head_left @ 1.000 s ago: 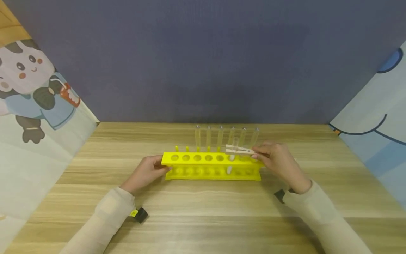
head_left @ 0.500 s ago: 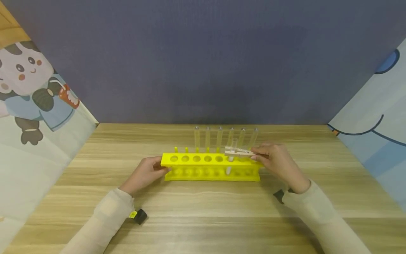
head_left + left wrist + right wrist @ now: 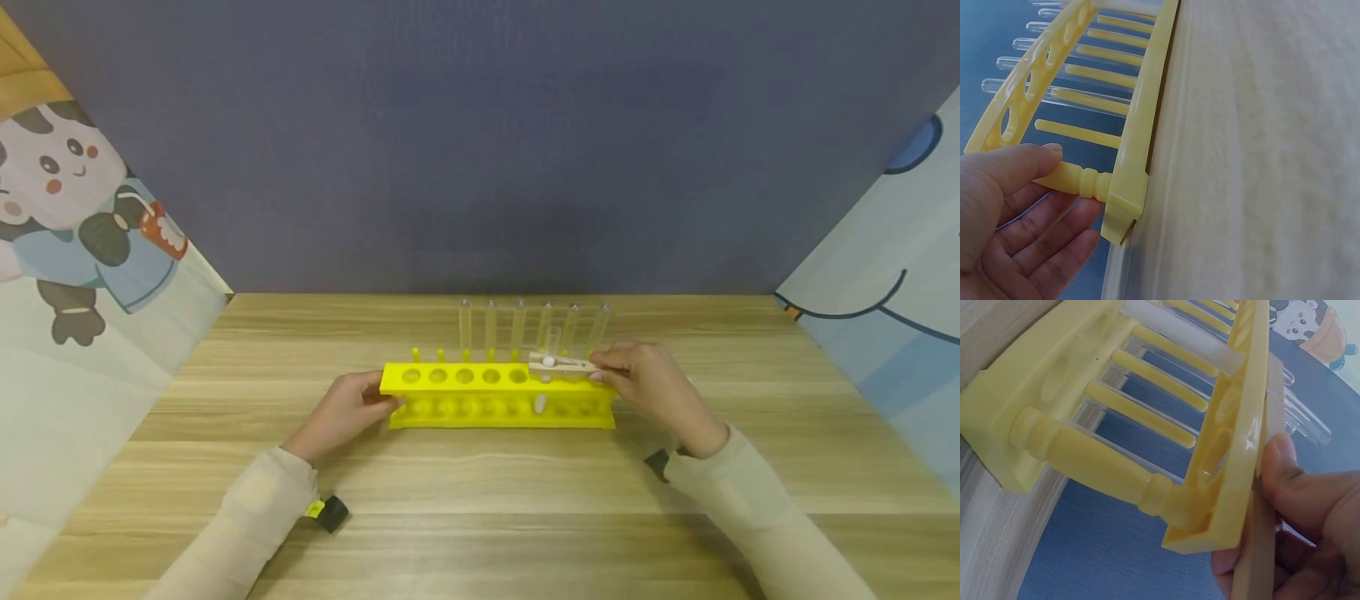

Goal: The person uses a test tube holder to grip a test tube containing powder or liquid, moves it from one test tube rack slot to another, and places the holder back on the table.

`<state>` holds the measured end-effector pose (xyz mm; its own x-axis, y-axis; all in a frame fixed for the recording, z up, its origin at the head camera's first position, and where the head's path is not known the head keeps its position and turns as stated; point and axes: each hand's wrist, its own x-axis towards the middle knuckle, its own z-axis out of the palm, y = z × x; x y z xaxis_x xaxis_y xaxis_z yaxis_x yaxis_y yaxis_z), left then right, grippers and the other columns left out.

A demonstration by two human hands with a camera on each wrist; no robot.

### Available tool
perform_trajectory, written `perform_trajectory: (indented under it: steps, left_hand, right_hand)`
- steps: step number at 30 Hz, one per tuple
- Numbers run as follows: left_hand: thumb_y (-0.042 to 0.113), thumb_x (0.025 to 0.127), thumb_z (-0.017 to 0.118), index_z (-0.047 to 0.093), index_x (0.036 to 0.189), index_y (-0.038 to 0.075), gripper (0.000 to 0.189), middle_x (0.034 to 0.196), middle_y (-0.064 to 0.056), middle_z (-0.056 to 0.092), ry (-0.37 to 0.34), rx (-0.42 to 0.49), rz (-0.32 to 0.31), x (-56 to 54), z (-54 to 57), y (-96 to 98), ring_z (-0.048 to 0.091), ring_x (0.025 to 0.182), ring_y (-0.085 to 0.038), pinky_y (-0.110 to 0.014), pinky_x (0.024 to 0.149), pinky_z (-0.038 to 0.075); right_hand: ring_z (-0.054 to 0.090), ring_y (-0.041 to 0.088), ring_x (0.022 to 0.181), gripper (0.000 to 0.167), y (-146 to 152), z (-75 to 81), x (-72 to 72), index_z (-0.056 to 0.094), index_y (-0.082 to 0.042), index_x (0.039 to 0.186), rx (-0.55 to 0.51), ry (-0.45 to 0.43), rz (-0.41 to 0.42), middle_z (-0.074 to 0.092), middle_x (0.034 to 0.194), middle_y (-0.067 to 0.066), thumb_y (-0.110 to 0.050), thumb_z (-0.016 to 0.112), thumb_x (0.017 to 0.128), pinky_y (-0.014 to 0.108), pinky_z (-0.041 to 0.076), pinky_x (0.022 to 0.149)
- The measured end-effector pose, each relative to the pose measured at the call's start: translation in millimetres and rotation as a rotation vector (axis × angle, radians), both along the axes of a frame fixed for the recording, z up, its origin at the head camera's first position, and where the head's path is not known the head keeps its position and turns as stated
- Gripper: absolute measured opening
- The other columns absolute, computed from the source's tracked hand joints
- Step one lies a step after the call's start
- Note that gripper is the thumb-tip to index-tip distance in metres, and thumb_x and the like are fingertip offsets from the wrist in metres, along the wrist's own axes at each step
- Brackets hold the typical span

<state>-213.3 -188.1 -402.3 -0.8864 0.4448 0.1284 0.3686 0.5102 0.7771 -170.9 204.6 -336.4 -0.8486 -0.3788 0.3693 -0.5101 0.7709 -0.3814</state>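
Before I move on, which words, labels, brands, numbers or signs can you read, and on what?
No readable text anywhere.
Yellow patch beside the black piece at the left cuff: any marking is too small and blurred.
Yellow rack, wooden clip, clear tubes: no lettering visible.

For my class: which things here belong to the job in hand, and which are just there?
In use:
- rack
- part-white tube
- clip
- left hand
- right hand

Seemingly not in use:
- six clear tubes on pegs
- wall cartoon
- backdrop
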Motion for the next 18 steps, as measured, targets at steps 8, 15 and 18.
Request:
perform_trajectory:
  steps: [8,15,18]
  left_hand:
    - [0.009,0.087,0.067,0.063,0.12,0.009,0.033,0.116,-0.007,0.066,-0.022,0.007,-0.001,1.6,1.7,-0.4,0.063,0.101,-0.02,-0.03,0.084,0.054]
    - [0.01,0.087,0.067,0.062,0.121,0.009,0.034,0.117,-0.007,0.065,-0.018,-0.002,-0.004,1.9,1.6,-1.2,0.063,0.102,-0.02,-0.029,0.084,0.054]
    - [0.01,0.087,0.067,0.062,0.121,0.008,0.034,0.117,-0.008,0.065,-0.017,0.005,-0.005,2.0,1.2,-1.2,0.063,0.101,-0.02,-0.029,0.084,0.054]
  right_hand:
    - [0.042,0.007,0.058,0.024,-0.2,0.5,1.0,0.07,0.006,0.102,0.023,-0.007,-0.003,0.067,0.08,0.008,-0.003,0.072,0.079,0.021,0.041,0.05]
    - [0.043,0.008,0.059,0.024,-0.9,0.9,1.6,0.071,0.005,0.101,0.04,-0.024,-0.015,0.066,0.079,0.006,-0.004,0.072,0.079,0.022,0.042,0.051]
    - [0.042,0.007,0.059,0.024,-1.1,0.8,1.7,0.071,0.005,0.101,0.046,-0.023,-0.018,0.066,0.079,0.006,-0.004,0.072,0.079,0.022,0.041,0.051]
